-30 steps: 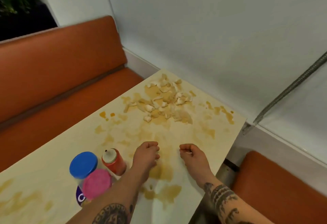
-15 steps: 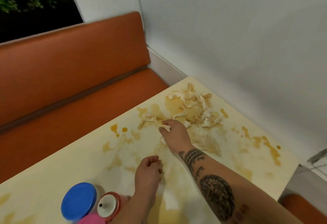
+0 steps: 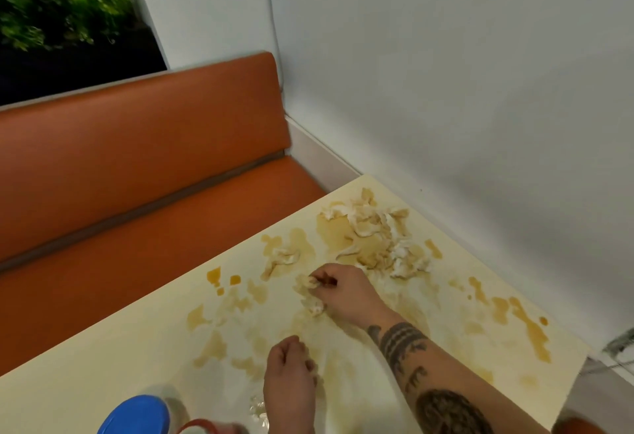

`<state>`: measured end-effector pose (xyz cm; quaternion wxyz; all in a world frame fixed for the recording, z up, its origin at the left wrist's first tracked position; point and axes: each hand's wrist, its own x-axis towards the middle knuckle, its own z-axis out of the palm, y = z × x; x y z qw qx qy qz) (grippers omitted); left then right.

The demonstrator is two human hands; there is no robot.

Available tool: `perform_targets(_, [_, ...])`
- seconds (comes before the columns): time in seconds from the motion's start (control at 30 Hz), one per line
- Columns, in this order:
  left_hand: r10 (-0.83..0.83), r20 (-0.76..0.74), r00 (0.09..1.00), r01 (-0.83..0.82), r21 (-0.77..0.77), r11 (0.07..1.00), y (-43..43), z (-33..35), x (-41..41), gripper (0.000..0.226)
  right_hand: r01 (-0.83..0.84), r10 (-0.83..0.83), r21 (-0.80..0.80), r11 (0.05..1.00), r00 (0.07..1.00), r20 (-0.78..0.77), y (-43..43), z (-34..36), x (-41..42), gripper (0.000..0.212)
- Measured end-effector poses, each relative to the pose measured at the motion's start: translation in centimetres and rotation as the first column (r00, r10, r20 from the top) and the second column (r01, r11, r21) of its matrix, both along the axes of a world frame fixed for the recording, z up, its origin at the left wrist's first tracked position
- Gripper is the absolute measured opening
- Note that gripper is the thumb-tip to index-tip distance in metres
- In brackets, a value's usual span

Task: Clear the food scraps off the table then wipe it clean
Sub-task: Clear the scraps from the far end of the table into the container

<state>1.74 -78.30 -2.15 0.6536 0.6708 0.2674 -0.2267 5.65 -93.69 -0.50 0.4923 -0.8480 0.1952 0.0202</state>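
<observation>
Work had barely begun: the right hand [image 3: 343,293] pinched scraps [image 3: 308,284] beside the pile [image 3: 374,238]; the left hand [image 3: 291,378] lay curled, grip unclear; table [image 3: 103,375] unwiped.

Head-worn view, down onto table [image 3: 103,375]

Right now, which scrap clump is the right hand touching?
The small clump at the fingertips of the right hand, nearest the person; the big pile by the wall and the little piece left of it lie untouched.
</observation>
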Motion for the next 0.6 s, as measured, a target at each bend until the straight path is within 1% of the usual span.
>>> perform_targets(0.03, [0.025, -0.019, 1.000, -0.026, -0.032, 0.999, -0.4, 0.1, 0.1, 0.017, -0.025, 0.025, 0.062, 0.998, 1.000, -0.003, 0.0, 0.9, -1.5, 0.015])
perform_targets(0.1, [0.059, -0.087, 0.994, -0.071, -0.142, 0.987, -1.2, 0.8, 0.3, 0.027, -0.091, 0.096, 0.129, 0.987, 0.995, -0.039, 0.1, 1.9, -4.0, 0.017])
perform_targets(0.13, [0.054, -0.138, 0.989, -0.083, -0.209, 0.974, -1.6, 1.3, 0.4, 0.033, -0.114, 0.125, 0.146, 0.983, 0.990, -0.065, 0.3, 2.1, -4.9, 0.016])
perform_targets(0.2, [-0.027, -0.199, 0.980, -0.038, -0.315, 0.948, -2.3, 2.1, 0.4, 0.044, -0.167, 0.182, 0.171, 0.971, 0.980, -0.077, 0.8, 2.2, -6.2, 0.012])
perform_targets(0.23, [-0.063, -0.192, 0.979, -0.003, -0.329, 0.944, -2.5, 2.1, 0.4, 0.047, -0.205, 0.221, 0.186, 0.961, 0.973, -0.071, 0.9, 2.2, -6.7, 0.010])
perform_targets(0.27, [-0.088, -0.165, 0.982, 0.037, -0.290, 0.956, -2.7, 2.1, 0.2, 0.046, -0.249, 0.267, 0.197, 0.948, 0.961, -0.070, 1.0, 2.4, -7.2, 0.012])
perform_targets(0.33, [-0.114, -0.073, 0.991, 0.102, -0.155, 0.983, -2.6, 1.6, 0.1, 0.044, -0.299, 0.325, 0.247, 0.922, 0.943, -0.071, 0.5, 2.6, -8.0, 0.019])
perform_targets(0.37, [-0.122, -0.022, 0.992, 0.119, -0.094, 0.988, -2.4, 1.3, 0.0, 0.042, -0.264, 0.298, 0.310, 0.913, 0.952, -0.068, 0.1, 2.6, -8.2, 0.019])
perform_targets(0.4, [-0.120, 0.012, 0.993, 0.120, -0.044, 0.992, -2.2, 1.4, -0.1, 0.041, -0.184, 0.225, 0.393, 0.901, 0.972, -0.061, -0.3, 2.5, -8.3, 0.018])
perform_targets(0.43, [-0.116, 0.031, 0.993, 0.116, 0.014, 0.993, -1.9, 1.3, -0.1, 0.041, -0.078, 0.119, 0.467, 0.881, 0.991, -0.058, -0.8, 2.4, -8.1, 0.017])
perform_targets(0.47, [-0.104, 0.033, 0.994, 0.101, 0.078, 0.992, -1.5, 1.3, -0.2, 0.043, 0.037, -0.009, 0.510, 0.860, 0.998, -0.057, -1.2, 1.9, -7.7, 0.015])
perform_targets(0.5, [-0.087, 0.025, 0.996, 0.083, 0.118, 0.990, -1.1, 1.2, -0.3, 0.045, 0.148, -0.139, 0.492, 0.858, 0.989, -0.054, -1.7, 1.4, -7.1, 0.014])
perform_targets(0.53, [-0.050, 0.005, 0.999, 0.049, 0.104, 0.993, -0.8, 1.2, -0.5, 0.047, 0.245, -0.245, 0.417, 0.875, 0.968, -0.054, -2.1, 0.6, -6.3, 0.013])
perform_targets(0.57, [-0.014, -0.011, 1.000, 0.014, 0.068, 0.998, -0.4, 1.2, -0.7, 0.049, 0.305, -0.303, 0.310, 0.900, 0.951, -0.057, -2.5, 0.0, -5.4, 0.013])
perform_targets(0.6, [0.015, -0.028, 0.999, -0.014, 0.035, 0.999, -0.1, 1.4, -0.9, 0.050, 0.312, -0.304, 0.189, 0.931, 0.950, -0.071, -2.7, -0.5, -4.6, 0.020])
